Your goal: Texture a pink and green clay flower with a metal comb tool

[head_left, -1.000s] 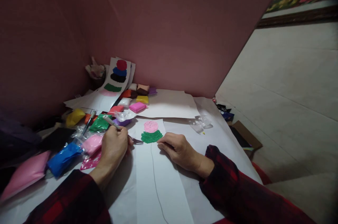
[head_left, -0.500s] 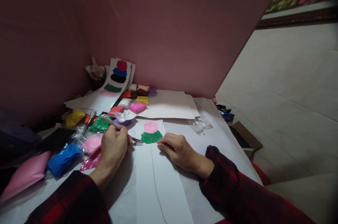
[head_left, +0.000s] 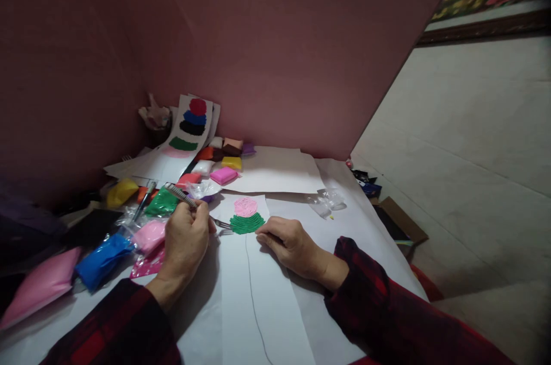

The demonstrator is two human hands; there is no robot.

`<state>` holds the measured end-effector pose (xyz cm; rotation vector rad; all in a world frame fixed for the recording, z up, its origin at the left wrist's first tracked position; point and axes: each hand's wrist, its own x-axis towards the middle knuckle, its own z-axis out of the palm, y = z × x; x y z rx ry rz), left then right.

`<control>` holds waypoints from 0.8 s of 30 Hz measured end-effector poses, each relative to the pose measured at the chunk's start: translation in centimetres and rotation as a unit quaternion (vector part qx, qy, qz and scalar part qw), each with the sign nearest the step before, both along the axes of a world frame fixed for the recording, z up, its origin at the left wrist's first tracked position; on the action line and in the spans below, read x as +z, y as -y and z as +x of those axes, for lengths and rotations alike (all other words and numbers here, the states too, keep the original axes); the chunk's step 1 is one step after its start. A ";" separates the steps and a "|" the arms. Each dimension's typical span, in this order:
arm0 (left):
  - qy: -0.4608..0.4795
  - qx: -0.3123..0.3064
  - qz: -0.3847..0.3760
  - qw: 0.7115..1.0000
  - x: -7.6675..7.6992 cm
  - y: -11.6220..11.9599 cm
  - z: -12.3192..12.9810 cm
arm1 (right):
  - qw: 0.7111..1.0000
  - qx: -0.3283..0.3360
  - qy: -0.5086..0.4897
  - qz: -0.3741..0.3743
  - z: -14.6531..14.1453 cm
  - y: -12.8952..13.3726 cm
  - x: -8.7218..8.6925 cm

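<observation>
My left hand (head_left: 187, 244) is closed round the handle of a fork (head_left: 221, 223), whose tines reach the left edge of a ridged green clay band (head_left: 247, 224). Above that band sits a round pink clay patch (head_left: 245, 206), also textured. Both are stuck on a long white paper strip (head_left: 245, 296) with a wavy pencil line running down it. My right hand (head_left: 289, 241) rests at the band's right edge, thumb and fingers pinched together; whether anything is between them is hidden.
Several clay packets, such as a blue one (head_left: 104, 261) and a pink one (head_left: 41, 290), lie at left beside a pen (head_left: 144, 200). Behind stands a paper with coloured clay bands (head_left: 192, 127). Clear plastic scraps (head_left: 329, 202) lie at right, near a cardboard box (head_left: 402, 220).
The fork has shifted slightly, its tines moving up and onto the left edge of the green clay. My right hand has stayed in place.
</observation>
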<state>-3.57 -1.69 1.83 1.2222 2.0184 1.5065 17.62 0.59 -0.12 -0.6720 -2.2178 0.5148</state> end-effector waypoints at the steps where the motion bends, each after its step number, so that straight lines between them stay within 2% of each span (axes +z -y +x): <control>1: 0.002 -0.010 -0.004 1.000 0.0 0.0 0.0 | 1.000 0.001 0.000 0.000 0.0 0.0 0.0; 4: 0.005 -0.031 -0.013 0.999 -0.2 0.0 0.0 | 1.000 0.000 0.001 0.000 0.0 0.0 0.0; 24: -0.011 -0.053 -0.022 0.998 -0.4 0.0 0.0 | 1.000 -0.004 0.002 -0.004 0.0 0.1 -0.1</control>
